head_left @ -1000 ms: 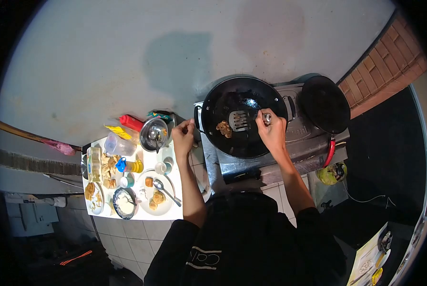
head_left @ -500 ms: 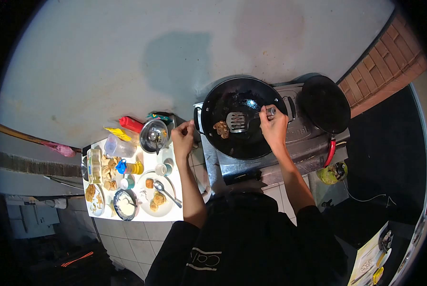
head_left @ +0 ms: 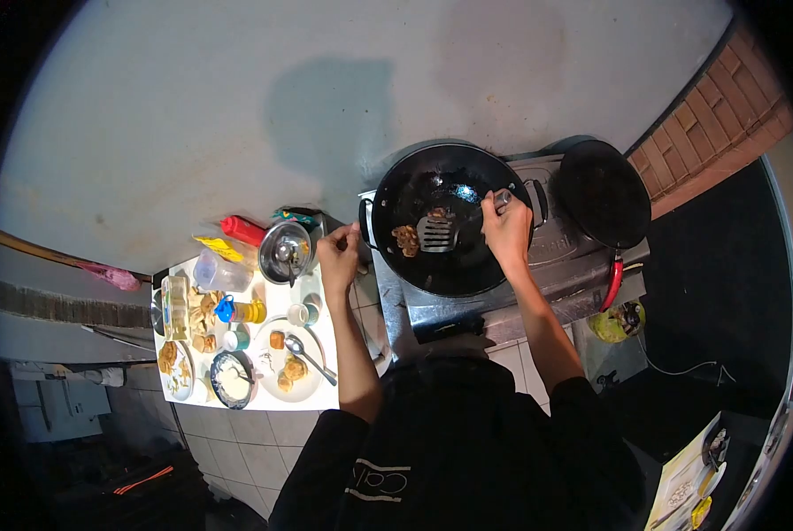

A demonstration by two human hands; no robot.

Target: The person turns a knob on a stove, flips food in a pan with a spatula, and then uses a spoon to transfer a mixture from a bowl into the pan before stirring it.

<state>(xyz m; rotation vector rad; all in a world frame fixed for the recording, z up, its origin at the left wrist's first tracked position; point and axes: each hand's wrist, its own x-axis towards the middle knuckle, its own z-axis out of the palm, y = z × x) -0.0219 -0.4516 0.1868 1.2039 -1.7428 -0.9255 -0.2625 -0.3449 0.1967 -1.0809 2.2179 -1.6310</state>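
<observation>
A black wok [head_left: 467, 270] sits on the stove, its inside shiny with oil. Brown, minced-looking food [head_left: 405, 240] lies in the left part of the wok, with a smaller bit behind the spatula head. My right hand [head_left: 508, 232] is closed round the handle of a slotted spatula [head_left: 436, 234], whose metal head rests low in the wok beside the food. At the wok's left side, my left hand [head_left: 339, 257] pinches the loop handle [head_left: 366, 223] between thumb and fingers.
A black frying pan [head_left: 604, 195] with a red handle stands right of the wok on the stove [head_left: 538, 301]. On the white table [head_left: 273, 405] at left are a steel bowl [head_left: 283, 253], plates of food, cups, a red bottle [head_left: 242, 231] and a spoon [head_left: 311, 360].
The spatula head has turned and shifted slightly within the wok, and a bit of food now shows behind it. My right hand moved slightly; my left hand stays at the handle.
</observation>
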